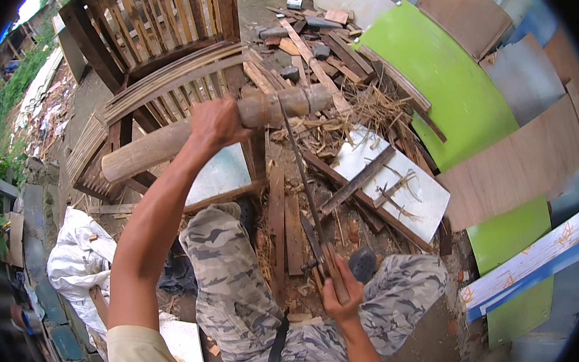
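My left hand (216, 124) grips a thick bamboo pole (144, 151) that lies across the view, held up over a slatted bamboo rack. My right hand (339, 291) is closed on the wooden handle of a long thin saw (300, 173). The blade runs up from the handle and meets the pole near its right end (290, 103). My legs in camouflage trousers (229, 281) are below the pole.
A curved slatted bamboo frame (160, 89) stands behind the pole. Scrap wood and stones (312, 36) are piled beyond. Green (445, 87), white (398, 179) and brown (512, 163) panels lie at right. A white sack (78, 259) lies at left.
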Motion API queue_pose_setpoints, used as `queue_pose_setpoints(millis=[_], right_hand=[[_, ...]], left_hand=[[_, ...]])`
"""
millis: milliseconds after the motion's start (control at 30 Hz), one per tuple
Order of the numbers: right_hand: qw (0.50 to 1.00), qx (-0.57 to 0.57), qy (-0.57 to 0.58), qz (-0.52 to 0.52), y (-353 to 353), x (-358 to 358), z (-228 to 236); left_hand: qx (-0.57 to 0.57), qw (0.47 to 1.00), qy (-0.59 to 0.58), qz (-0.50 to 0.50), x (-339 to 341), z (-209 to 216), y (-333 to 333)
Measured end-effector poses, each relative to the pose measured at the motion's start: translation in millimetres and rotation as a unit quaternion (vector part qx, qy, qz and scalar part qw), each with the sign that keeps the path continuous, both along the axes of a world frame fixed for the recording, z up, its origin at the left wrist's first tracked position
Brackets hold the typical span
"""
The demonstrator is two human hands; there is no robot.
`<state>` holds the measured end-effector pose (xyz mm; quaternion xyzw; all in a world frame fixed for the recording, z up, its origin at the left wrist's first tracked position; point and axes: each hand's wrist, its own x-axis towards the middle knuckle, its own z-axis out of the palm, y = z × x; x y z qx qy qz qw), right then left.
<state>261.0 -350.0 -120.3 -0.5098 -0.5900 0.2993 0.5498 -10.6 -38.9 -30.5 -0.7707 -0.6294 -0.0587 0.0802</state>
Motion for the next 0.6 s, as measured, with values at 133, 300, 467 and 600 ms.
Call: queue_pose_setpoints(millis=[133, 300, 467, 600], right_hand=[[0.999, -0.014, -0.043, 0.022, 62.1, -2.6, 51.3], [0.999, 0.033, 0.030, 0.005, 146.7, -45.7, 46.1], [1.000, 0.018, -0.004, -0.006, -9.8, 1.3, -10.0], [0.999, -0.048, -0.013, 0.023, 78.8, -10.6, 54.4]], left_hand=[[0.005, 1.000, -0.030, 0.007, -1.8, 11.7, 12.6], [0.001, 1.000, -0.017, -0.006, 8.8, 6.5, 3.7], [0.021, 1.000, -0.017, 0.009, 0.2, 12.6, 9.1], [0.007, 1.000, -0.021, 0.008, 4.4, 14.2, 12.5]])
